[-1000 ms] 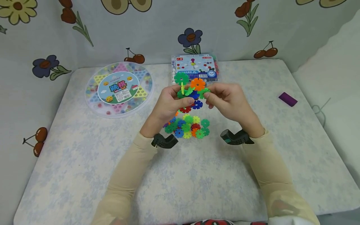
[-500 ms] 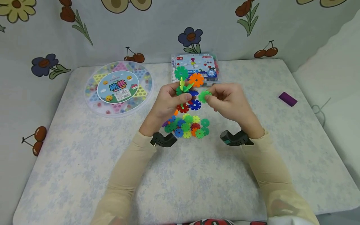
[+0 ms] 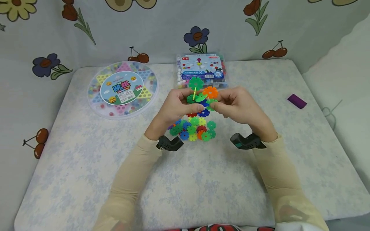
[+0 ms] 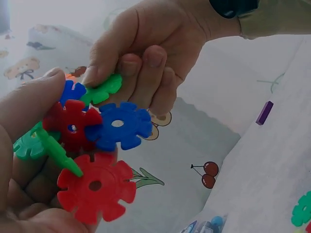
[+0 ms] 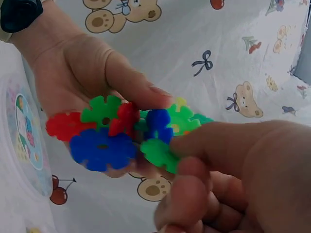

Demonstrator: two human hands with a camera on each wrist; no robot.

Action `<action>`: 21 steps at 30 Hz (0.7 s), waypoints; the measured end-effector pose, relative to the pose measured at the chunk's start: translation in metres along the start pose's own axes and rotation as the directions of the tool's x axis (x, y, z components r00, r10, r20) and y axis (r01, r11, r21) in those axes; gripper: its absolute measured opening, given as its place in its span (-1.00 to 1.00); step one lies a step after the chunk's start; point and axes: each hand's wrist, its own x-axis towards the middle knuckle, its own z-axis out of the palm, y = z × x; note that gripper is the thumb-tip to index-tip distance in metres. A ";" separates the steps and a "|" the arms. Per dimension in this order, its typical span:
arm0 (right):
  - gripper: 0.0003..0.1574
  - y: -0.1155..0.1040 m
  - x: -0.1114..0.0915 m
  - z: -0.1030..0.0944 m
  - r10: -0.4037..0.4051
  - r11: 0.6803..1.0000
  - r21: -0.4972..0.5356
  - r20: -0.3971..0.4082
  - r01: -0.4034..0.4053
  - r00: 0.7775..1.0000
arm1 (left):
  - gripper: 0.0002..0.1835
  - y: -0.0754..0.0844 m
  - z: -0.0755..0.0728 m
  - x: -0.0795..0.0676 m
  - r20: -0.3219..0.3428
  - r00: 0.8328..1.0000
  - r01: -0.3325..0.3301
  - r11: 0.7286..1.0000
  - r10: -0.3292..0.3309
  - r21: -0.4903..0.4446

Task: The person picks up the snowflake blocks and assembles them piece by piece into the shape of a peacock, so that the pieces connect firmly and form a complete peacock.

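My left hand (image 3: pixel 180 104) grips a cluster of notched plastic discs slotted together, in red, blue, green, yellow and orange. A red disc (image 4: pixel 96 187) hangs lowest in the left wrist view, with a blue disc (image 4: pixel 119 125) above it. An orange disc (image 3: pixel 210 92) and a green disc (image 3: pixel 196 83) stick up on the far side. My right hand (image 3: pixel 238 104) pinches a light green disc (image 5: pixel 159 154) between thumb and fingers. That disc's edge sits right at the blue disc (image 5: pixel 159 126) of the cluster. Both hands are raised above the table.
Below the hands lies a pile of loose notched discs (image 3: pixel 192 130). A round Chinese checkers box (image 3: pixel 95 110) is at the back left. Behind the hands stands a clear plastic box with a blue label (image 3: pixel 202 65). A purple block (image 3: pixel 297 101) lies on the right.
The right hand drew the light green disc slightly away from the cluster, then the two came together again. Both hands, with the cluster, have shifted a little to the right.
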 end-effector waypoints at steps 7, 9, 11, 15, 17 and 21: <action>-0.90 0.006 0.003 0.006 -0.040 0.997 0.059 -0.175 0.051 0.984 | -0.07 -0.002 0.006 -0.002 -0.151 0.983 -0.118 0.991 0.109 -0.057; -0.90 0.007 0.004 0.007 -0.095 0.994 0.038 -0.207 0.105 0.974 | -0.27 -0.001 0.008 -0.003 -0.185 0.975 -0.134 0.990 0.123 -0.051; -0.91 0.008 0.004 0.009 -0.139 0.990 0.002 -0.237 0.144 0.961 | -0.46 0.001 0.009 -0.003 -0.207 0.970 -0.135 0.990 0.125 -0.038; -0.92 0.007 0.005 0.010 -0.183 0.983 -0.044 -0.273 0.178 0.945 | -0.56 0.004 0.011 -0.004 -0.218 0.970 -0.113 0.993 0.105 -0.024; -0.92 0.006 0.005 0.011 -0.180 0.984 -0.040 -0.287 0.176 0.941 | -0.57 0.004 0.011 -0.003 -0.215 0.972 -0.100 0.994 0.091 -0.031; -0.92 0.007 0.006 0.013 -0.178 0.984 -0.030 -0.301 0.178 0.937 | -0.61 0.003 0.014 -0.001 -0.227 0.973 -0.051 0.996 0.032 -0.077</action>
